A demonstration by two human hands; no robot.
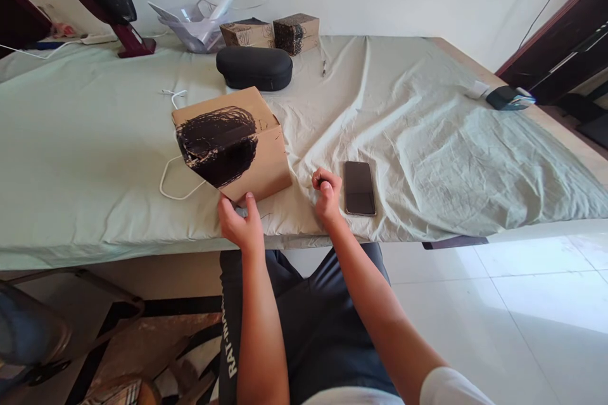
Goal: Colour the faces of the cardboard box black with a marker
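Note:
A brown cardboard box sits tilted near the front edge of the cloth-covered table, with a large patch of black scribble across two of its faces. At its lower front edge, my left hand grips the box, thumb up against the side; the other fingers are partly hidden beneath. My right hand is closed in a fist to the right of the box, apart from it. A small dark, pen-like thing shows between its fingers, mostly covered. Just right of that fist lies a dark-screened phone.
Behind the box are a black zip case, two smaller boxes with black markings, and a clear plastic basket. A dark red fan stands back left. A white cable loops beside the box. The tablecloth is wrinkled.

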